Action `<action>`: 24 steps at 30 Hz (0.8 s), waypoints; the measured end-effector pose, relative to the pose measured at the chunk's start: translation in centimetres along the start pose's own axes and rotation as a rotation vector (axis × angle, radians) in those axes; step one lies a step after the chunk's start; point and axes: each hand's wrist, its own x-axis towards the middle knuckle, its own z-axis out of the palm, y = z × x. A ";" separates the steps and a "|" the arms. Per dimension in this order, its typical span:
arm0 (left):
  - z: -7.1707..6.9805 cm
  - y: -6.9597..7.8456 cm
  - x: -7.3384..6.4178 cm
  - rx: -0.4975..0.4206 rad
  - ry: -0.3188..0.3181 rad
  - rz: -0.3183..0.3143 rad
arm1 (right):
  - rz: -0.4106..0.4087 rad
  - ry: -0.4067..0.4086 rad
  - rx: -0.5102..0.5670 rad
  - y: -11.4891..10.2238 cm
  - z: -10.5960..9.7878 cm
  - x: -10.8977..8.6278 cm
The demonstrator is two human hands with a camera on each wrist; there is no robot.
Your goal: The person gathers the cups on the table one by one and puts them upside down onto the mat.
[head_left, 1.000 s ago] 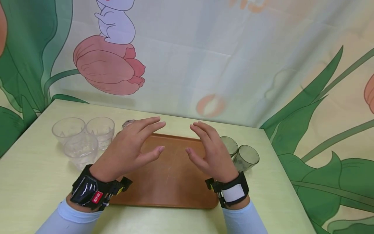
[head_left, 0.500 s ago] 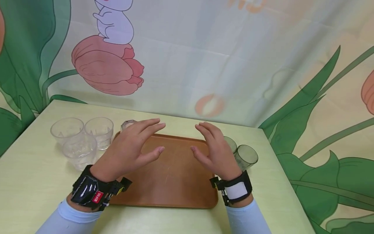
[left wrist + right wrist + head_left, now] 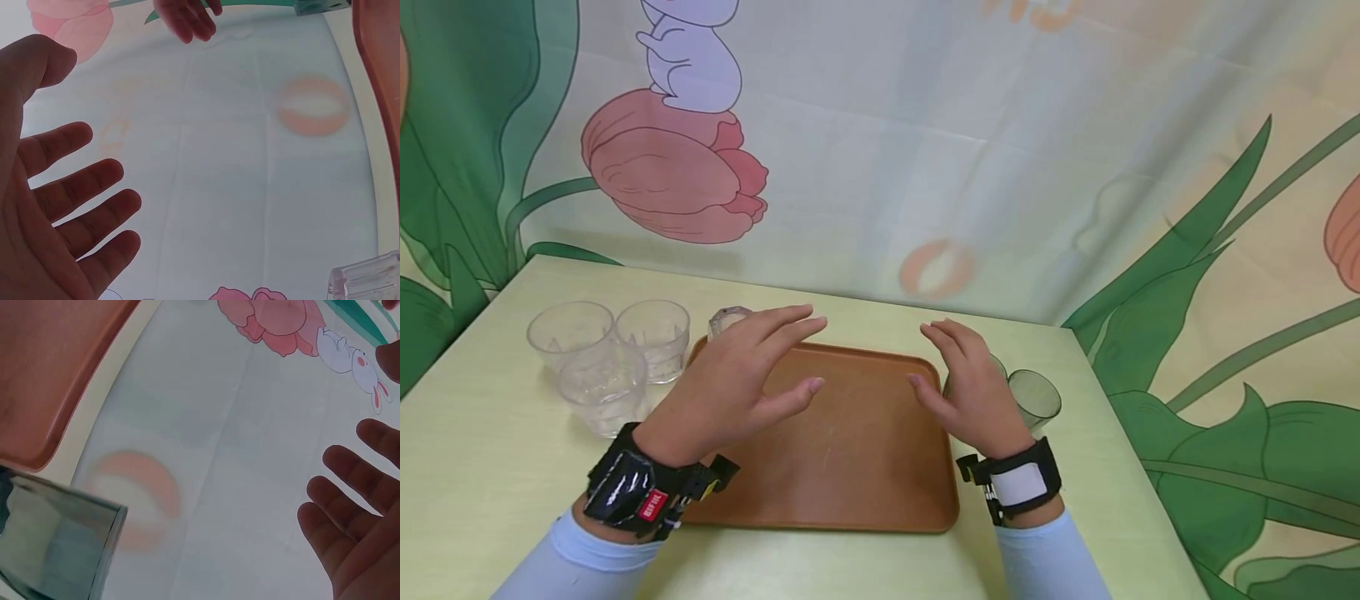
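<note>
My left hand [image 3: 730, 383] hovers over the left part of a brown tray [image 3: 850, 442], fingers spread and nothing held. Over the tray's right edge is my right hand [image 3: 973, 387], also with relaxed, parted fingers and no object in it. Behind the right hand stand two smoky grey-green glasses, one partly hidden; the nearer-right glass [image 3: 1036, 398] shows most. In the right wrist view a grey-green glass [image 3: 56, 537] fills the lower left. Beyond my left hand, a clear faceted glass [image 3: 726, 318] shows only its top; the left wrist view catches clear glass [image 3: 365, 278] at the lower right.
Three clear tumblers cluster left of the tray: a back-left tumbler [image 3: 568, 333], a back-right tumbler [image 3: 658, 342] and a front tumbler [image 3: 604, 387]. They all stand on a pale table [image 3: 490, 467]. A printed curtain [image 3: 850, 167] hangs behind the table's far edge.
My right hand has shifted to the right, from over the tray toward the grey-green glasses, covering more of the left one. My left hand has stayed nearly still.
</note>
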 end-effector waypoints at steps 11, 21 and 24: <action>0.1 0.0 0.0 0.000 0.001 0.011 | 0.049 -0.034 -0.039 2.1 -0.2 -1.2; 0.2 -0.2 0.0 0.004 -0.013 0.006 | 0.087 -0.077 -0.073 3.4 -0.8 -2.3; 0.1 -0.3 0.0 0.001 -0.018 -0.010 | 0.116 -0.096 -0.082 3.8 -1.0 -2.7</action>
